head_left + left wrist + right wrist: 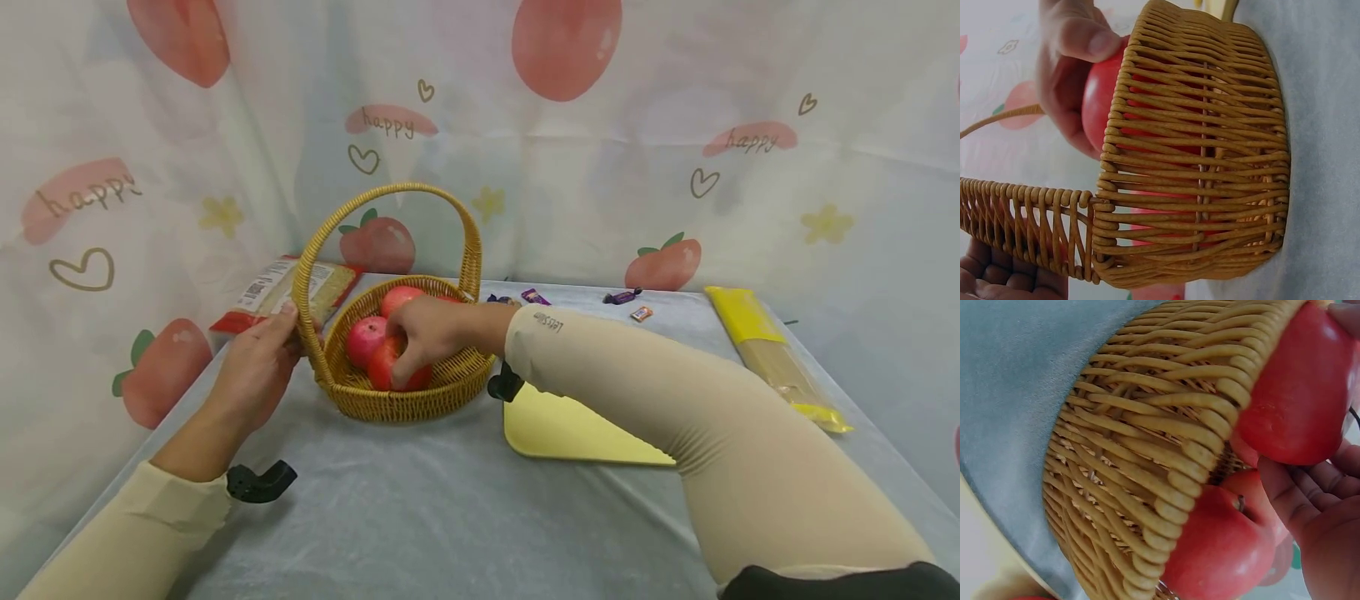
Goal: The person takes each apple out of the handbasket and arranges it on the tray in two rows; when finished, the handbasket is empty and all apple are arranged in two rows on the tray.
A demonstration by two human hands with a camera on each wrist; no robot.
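I'm watching the wicker basket [397, 392] sitting on the grey-clothed desk [420, 517], near its middle, just beside a yellow board [570, 429] lying to its right. My right hand [423, 333] is reaching down inside the basket, and its grip is curling round a red apple [386, 367] at the near side; from the right wrist view the fingers [1310, 500] are wrapping under that fruit. Two more red apples [365, 337] are lying in the basket behind it, touching one another. My left hand [258, 362] is closing its grip on the basket's arched handle [303, 283] low on the left side, thumb in front. Behind that hand a flat packet with a red edge [281, 292] is resting on the desk. Farther back, small wrapped sweets [622, 297] are lying apart, and a long yellow packet [776, 354] is lying along the right edge
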